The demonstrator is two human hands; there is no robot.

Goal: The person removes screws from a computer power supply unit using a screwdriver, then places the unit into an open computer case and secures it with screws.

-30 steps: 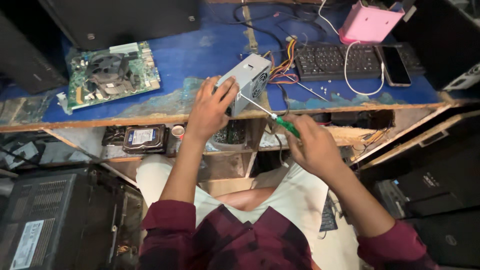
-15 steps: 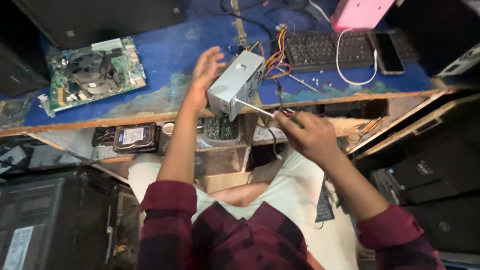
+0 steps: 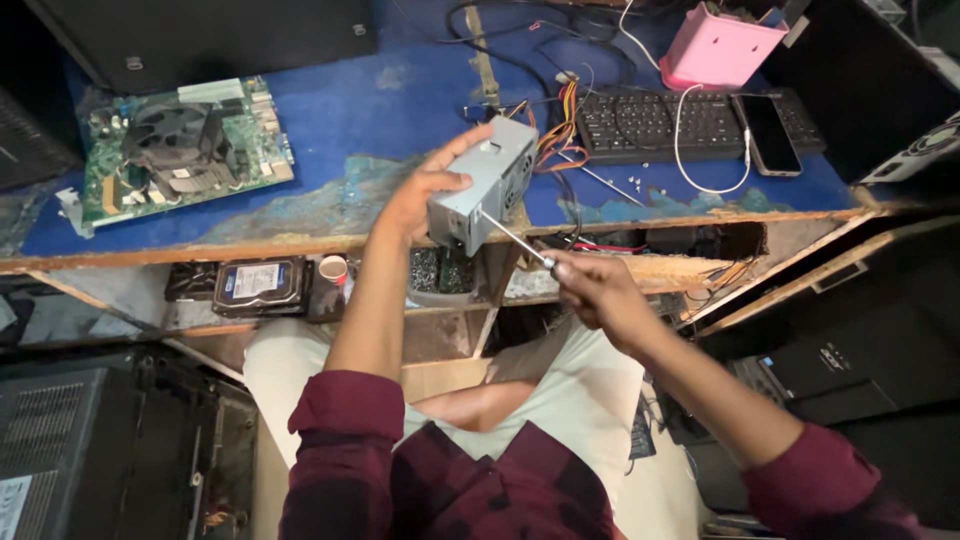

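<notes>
The left hand (image 3: 425,195) was cupped around the far side of a grey metal power supply box (image 3: 483,185), fingers spread along its top edge and thumb below, holding it tilted up off the blue worktop (image 3: 350,130) near the front edge of the bench. The right hand (image 3: 592,292) was closed in a fist around the handle of a screwdriver (image 3: 515,238), whose thin shaft ran toward ten o'clock from that hand and met the lower near face of the box. A bundle of coloured wires (image 3: 556,128) trailed out of the box at about one o'clock and lay on the worktop. At nine o'clock from the box, well apart from it, a green circuit board (image 3: 180,145) with a dark round fan lay flat on the blue surface. At two o'clock a black keyboard (image 3: 660,125) sat on the worktop, with a dark phone (image 3: 768,135) just beside it on its right end and a white cable (image 3: 690,150) looping over both. Beyond the keyboard, at about one o'clock, stood a pink box (image 3: 715,50). On the shelf under the bench, at roughly eight o'clock from the box, a hard drive (image 3: 258,283) lay flat, with a small round cup (image 3: 333,270) just beside it. Both forearms came from dark red plaid sleeves (image 3: 345,430), and dark computer cases (image 3: 100,450) stood on the floor at either side of the person.
</notes>
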